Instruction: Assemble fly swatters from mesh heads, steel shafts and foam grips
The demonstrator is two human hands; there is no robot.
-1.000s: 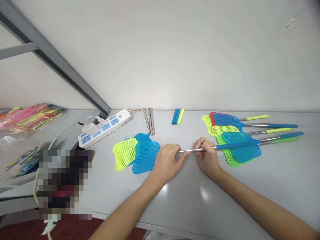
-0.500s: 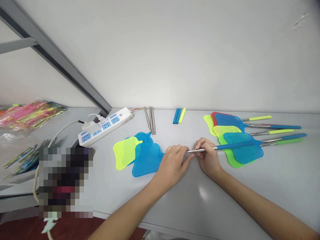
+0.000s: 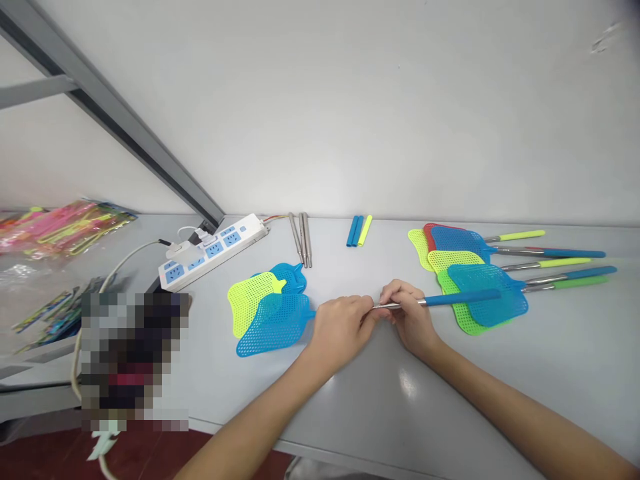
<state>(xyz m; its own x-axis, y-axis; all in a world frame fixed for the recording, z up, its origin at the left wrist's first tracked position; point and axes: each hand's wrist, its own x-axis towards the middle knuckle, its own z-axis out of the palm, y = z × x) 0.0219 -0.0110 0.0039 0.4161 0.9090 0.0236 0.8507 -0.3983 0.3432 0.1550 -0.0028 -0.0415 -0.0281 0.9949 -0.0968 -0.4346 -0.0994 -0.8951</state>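
Note:
A blue fly swatter (image 3: 277,325) is held level above the table by both hands. My left hand (image 3: 341,327) is closed around the neck by its mesh head, hiding the joint there. My right hand (image 3: 409,317) pinches the metal rod, close to the blue grip (image 3: 463,298) that points right. Left of my hands lie a yellow swatter head (image 3: 253,297) and another blue swatter head (image 3: 294,277), partly under the held one. Several swatters with handles, among them a blue-green one (image 3: 487,293), overlap at the right, behind the held grip's end.
Metal rods (image 3: 304,240) lie near the wall, with blue and yellow sleeves (image 3: 365,231) to their right. A white power strip (image 3: 215,252) with cords stands at the left. Farther left are bagged colourful items (image 3: 75,227) and a blurred-out patch (image 3: 133,360).
The held swatter has shifted left and its mesh head has turned to a different tilt. My right hand has moved slightly left along with it.

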